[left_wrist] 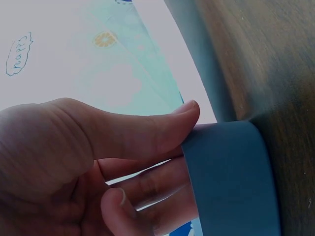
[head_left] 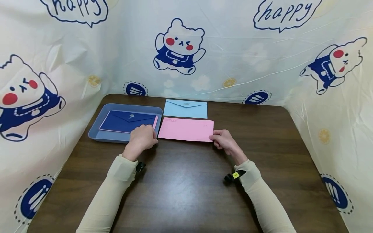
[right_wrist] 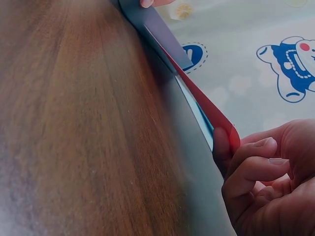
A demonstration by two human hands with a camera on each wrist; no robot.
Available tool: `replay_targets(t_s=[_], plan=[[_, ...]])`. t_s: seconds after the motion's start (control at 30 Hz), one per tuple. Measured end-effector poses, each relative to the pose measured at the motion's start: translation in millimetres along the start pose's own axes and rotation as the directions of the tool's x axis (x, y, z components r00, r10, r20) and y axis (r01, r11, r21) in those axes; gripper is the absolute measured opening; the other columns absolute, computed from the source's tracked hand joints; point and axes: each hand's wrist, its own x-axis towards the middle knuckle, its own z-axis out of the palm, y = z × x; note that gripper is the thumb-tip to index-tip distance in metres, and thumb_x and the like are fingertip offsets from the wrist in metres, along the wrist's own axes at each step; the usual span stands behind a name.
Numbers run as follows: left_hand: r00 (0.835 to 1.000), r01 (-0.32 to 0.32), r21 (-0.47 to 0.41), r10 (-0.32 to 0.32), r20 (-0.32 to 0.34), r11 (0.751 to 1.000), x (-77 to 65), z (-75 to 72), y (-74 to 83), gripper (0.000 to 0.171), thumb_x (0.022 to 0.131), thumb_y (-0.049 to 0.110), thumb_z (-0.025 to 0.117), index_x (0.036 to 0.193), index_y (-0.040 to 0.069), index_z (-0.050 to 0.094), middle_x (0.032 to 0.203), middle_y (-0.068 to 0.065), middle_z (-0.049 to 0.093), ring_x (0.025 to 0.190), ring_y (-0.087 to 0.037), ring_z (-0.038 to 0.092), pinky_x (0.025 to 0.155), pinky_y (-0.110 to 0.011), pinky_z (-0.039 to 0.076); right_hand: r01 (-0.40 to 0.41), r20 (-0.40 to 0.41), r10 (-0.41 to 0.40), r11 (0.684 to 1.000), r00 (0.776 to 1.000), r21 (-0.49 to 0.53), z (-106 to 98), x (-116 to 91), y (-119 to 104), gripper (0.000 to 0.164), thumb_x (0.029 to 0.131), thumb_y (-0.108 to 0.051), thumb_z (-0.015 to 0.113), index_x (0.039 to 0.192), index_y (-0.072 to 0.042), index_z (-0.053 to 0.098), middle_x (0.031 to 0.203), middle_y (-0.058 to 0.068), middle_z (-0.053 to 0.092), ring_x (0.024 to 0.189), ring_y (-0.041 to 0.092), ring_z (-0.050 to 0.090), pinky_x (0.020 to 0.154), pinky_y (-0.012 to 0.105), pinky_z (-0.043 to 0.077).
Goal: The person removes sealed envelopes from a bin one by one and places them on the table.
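Note:
My left hand (head_left: 141, 137) is at the front right corner of a blue-grey tray (head_left: 109, 138). In the left wrist view its thumb (left_wrist: 147, 129) lies over the tray wall (left_wrist: 236, 177), with the fingers behind it. A navy envelope (head_left: 128, 120) lies in the tray, with a pink edge showing from under it. My right hand (head_left: 225, 141) pinches the near right corner of a pink envelope (head_left: 186, 130) between thumb and fingers. In the right wrist view that envelope (right_wrist: 206, 108) is seen nearly edge-on, its held end raised.
A light blue envelope (head_left: 185, 109) lies flap up on the dark wooden table (head_left: 186, 181), just behind the pink one. The pink envelope's left end is close beside the tray. A printed cloth (head_left: 221, 58) hangs around the table's back and sides.

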Motion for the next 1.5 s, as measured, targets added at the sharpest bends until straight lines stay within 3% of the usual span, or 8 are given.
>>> replay_targets(t_s=[0.43, 0.87, 1.27, 1.5], plan=[[1.000, 0.005, 0.010, -0.006, 0.008, 1.000, -0.1, -0.1, 2.0, 0.009, 0.093, 0.015, 0.078, 0.090, 0.007, 0.078, 0.083, -0.009, 0.067, 0.075, -0.031, 0.061, 0.065, -0.043, 0.051, -0.014, -0.002, 0.014, 1.000, 1.000, -0.009, 1, 7, -2, 0.016, 0.102, -0.008, 0.067, 0.108, 0.007, 0.066, 0.062, 0.003, 0.048, 0.052, 0.010, 0.043, 0.047, 0.020, 0.031], [1.000, -0.001, 0.015, 0.001, -0.007, 1.000, 1.6, -1.5, 0.3, 0.010, 0.093, 0.016, 0.079, 0.091, 0.006, 0.077, 0.085, -0.010, 0.068, 0.077, -0.032, 0.061, 0.065, -0.044, 0.052, -0.020, -0.001, 0.020, 1.000, 1.000, -0.020, 1, 16, -4, 0.014, 0.102, -0.008, 0.066, 0.092, 0.001, 0.066, 0.060, 0.003, 0.047, 0.051, 0.012, 0.042, 0.048, 0.021, 0.031], [1.000, 0.012, 0.021, -0.012, 0.005, 1.000, 0.3, -1.5, -1.9, 0.010, 0.094, 0.015, 0.078, 0.090, 0.007, 0.077, 0.081, -0.009, 0.066, 0.074, -0.031, 0.061, 0.063, -0.041, 0.050, -0.029, -0.001, 0.029, 0.999, 1.000, -0.024, 2, 19, -2, 0.013, 0.102, -0.009, 0.067, 0.094, 0.002, 0.066, 0.060, 0.003, 0.048, 0.051, 0.011, 0.043, 0.047, 0.020, 0.032], [1.000, 0.012, 0.016, -0.012, -0.001, 1.000, 1.6, -2.4, -4.6, 0.010, 0.094, 0.016, 0.078, 0.093, 0.006, 0.079, 0.083, -0.010, 0.068, 0.076, -0.031, 0.061, 0.065, -0.043, 0.051, -0.037, -0.006, 0.036, 0.999, 0.999, -0.024, 2, 21, -1, 0.016, 0.102, -0.007, 0.066, 0.088, 0.000, 0.064, 0.059, 0.002, 0.047, 0.051, 0.011, 0.043, 0.047, 0.021, 0.032]])
